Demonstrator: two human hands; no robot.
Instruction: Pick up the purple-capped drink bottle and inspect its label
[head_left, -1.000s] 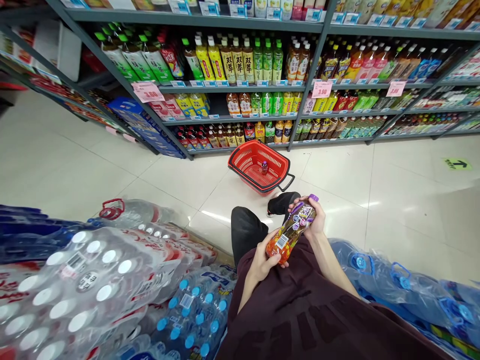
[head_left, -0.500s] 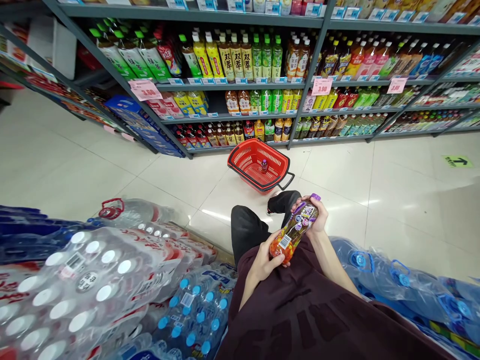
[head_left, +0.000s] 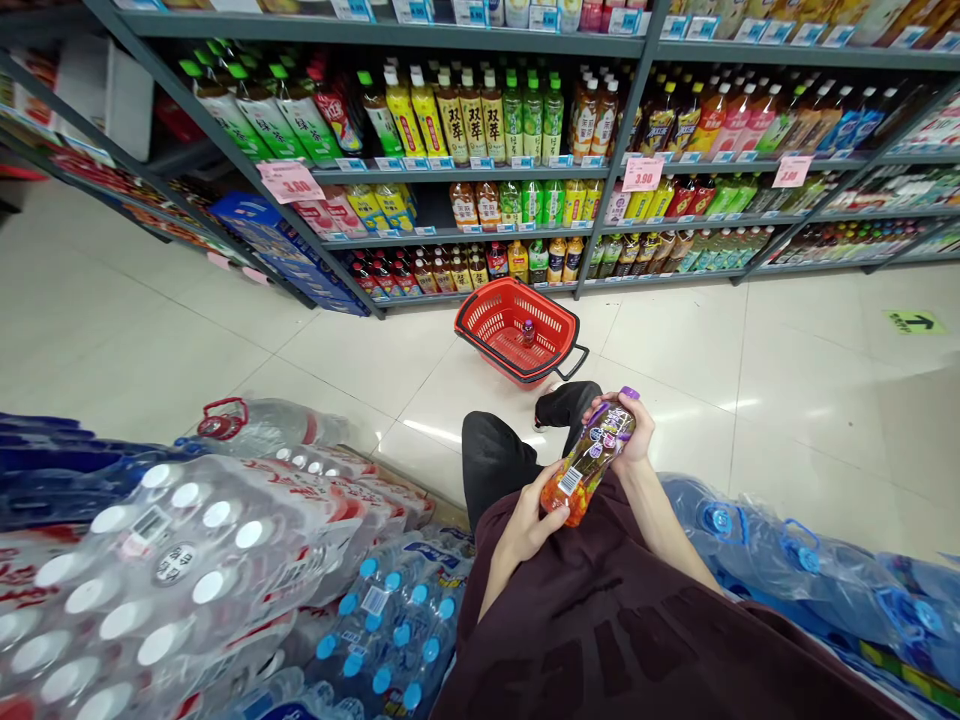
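Between my two hands lies a drink bottle with a purple cap, a dark printed label with a barcode, and orange and yellow colouring near its base. It is tilted, cap end up and to the right. My left hand is closed around the base end, thumb across the front. Near the cap, my right hand wraps the upper part, fingers partly behind the bottle. Beyond my knees a red shopping basket sits on the floor, holding a small purple-capped bottle.
Shelves of bottled drinks with price tags run across the front. Shrink-wrapped water packs are stacked at my left, and large blue water jugs stand at my right. A tiled floor lies between, with a green arrow sticker.
The bottle has turned very slightly in my hands. Both hands keep their grip, and the basket stays in place.
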